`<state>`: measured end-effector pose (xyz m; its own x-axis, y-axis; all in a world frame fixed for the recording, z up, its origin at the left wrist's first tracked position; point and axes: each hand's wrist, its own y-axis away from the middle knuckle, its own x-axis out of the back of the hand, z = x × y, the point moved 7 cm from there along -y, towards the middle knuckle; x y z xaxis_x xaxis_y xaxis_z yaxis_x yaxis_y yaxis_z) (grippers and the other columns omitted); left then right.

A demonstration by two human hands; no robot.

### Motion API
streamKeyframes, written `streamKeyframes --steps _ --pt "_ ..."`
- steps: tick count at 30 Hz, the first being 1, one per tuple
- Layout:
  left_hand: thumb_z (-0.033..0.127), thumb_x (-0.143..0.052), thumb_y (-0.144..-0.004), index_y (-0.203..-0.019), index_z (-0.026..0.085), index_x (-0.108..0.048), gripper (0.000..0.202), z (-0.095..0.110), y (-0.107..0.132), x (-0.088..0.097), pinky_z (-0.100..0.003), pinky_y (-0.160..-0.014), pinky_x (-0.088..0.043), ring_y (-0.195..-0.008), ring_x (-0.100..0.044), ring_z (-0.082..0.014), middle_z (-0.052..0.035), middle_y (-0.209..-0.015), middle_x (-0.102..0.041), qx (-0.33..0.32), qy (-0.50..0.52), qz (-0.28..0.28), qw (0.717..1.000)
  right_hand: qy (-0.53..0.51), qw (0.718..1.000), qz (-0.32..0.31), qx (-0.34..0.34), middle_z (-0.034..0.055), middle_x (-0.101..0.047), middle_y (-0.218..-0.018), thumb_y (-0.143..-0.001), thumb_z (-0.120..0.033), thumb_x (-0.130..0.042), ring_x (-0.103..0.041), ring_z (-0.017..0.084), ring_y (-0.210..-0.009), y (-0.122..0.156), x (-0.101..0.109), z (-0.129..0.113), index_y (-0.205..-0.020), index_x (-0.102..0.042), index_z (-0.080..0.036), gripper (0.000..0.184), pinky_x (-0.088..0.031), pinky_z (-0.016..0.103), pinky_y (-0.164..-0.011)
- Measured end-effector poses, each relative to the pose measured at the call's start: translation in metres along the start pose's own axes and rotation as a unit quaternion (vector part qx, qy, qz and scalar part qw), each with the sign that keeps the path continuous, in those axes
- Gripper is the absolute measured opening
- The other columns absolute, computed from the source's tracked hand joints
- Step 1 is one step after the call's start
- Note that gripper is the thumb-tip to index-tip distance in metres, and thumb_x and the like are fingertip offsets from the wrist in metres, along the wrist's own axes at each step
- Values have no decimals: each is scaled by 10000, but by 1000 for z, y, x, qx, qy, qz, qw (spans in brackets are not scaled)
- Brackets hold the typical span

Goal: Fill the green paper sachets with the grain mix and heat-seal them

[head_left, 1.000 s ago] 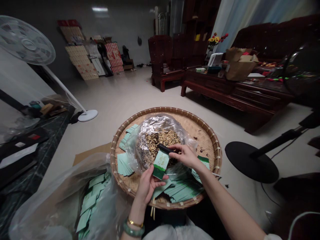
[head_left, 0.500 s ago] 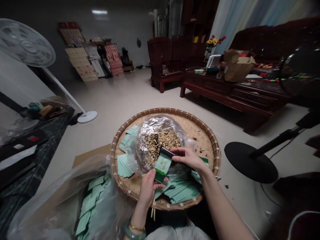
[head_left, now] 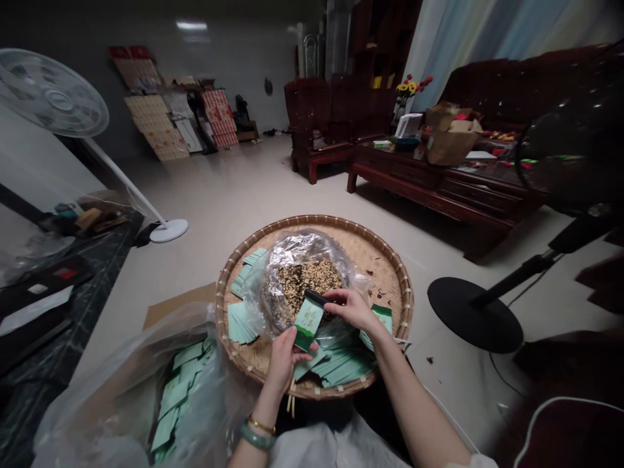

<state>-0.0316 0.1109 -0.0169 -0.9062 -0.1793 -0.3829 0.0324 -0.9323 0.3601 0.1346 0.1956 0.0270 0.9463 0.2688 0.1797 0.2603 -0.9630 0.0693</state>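
Holding green sachet (head_left: 309, 324) over bamboo tray (head_left: 385, 273) (bagged mix (head_left: 307, 286)).

A long dark-red wooden table (head_left: 419, 172) runs along the right side of the room, holding a brown paper bag (head_left: 448, 146) and a small vase of yellow and red artificial flowers (head_left: 407, 88). Just left of the table stands a carved dark-red wooden armchair (head_left: 309, 123). Well left of it, a white pedestal fan (head_left: 53, 94) stands on the pale tile floor. Printed flattened cartons (head_left: 156, 127) lean against the far wall. In front of the table lies the round black base of a stand (head_left: 468, 315).
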Motion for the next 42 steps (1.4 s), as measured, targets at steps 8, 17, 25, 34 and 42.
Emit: streamKeyframes --steps 8,17,25,34,42 --pt "499 -718 -644 -756 96 -603 434 -1 -2 0 -208 -382 -497 -536 -663 -183 -56 -634 -665 18 6 -3 1000 -11 1000 -8 -11 61 -709 -846 -643 -344 -701 -635 193 -745 -2 1 1 -927 -683 -126 359 -505 333 -701" --pt "529 -719 -626 -736 103 -610 453 3 -6 -2 -198 -383 -489 -530 -657 -173 -54 -611 -666 35 -9 19 999 -59 998 -9 -22 63 -695 -901 -606 -417 -748 -643 219 -842 -10 3 11 -988 -648 -164 468 -511 373 -782" --pt "559 -717 -608 -734 115 -613 473 26 -3 26 -222 -418 -517 -566 -674 -192 -52 -625 -680 11 -9 65 998 105 991 58 56 92 -632 -1102 -680 -349 -712 -588 261 -1023 -1 37 16 -1118 -572 -203 482 -460 424 -895" --pt "593 -694 -613 -760 113 -627 506 24 -5 18 -240 -430 -520 -585 -678 -207 -57 -665 -684 18 -46 33 998 194 963 108 155 99 -621 -1016 -886 -343 -474 -556 246 -971 5 9 -24 -1068 -590 -221 247 -436 391 -864" --pt "597 -625 -680 -786 114 -630 495 20 2 4 -267 -459 -524 -597 -672 -211 -58 -700 -685 24 -113 -30 993 178 968 43 174 7 -543 -614 -866 -362 -508 -494 139 -587 -16 -32 -54 -621 -518 -193 299 -369 253 -579"
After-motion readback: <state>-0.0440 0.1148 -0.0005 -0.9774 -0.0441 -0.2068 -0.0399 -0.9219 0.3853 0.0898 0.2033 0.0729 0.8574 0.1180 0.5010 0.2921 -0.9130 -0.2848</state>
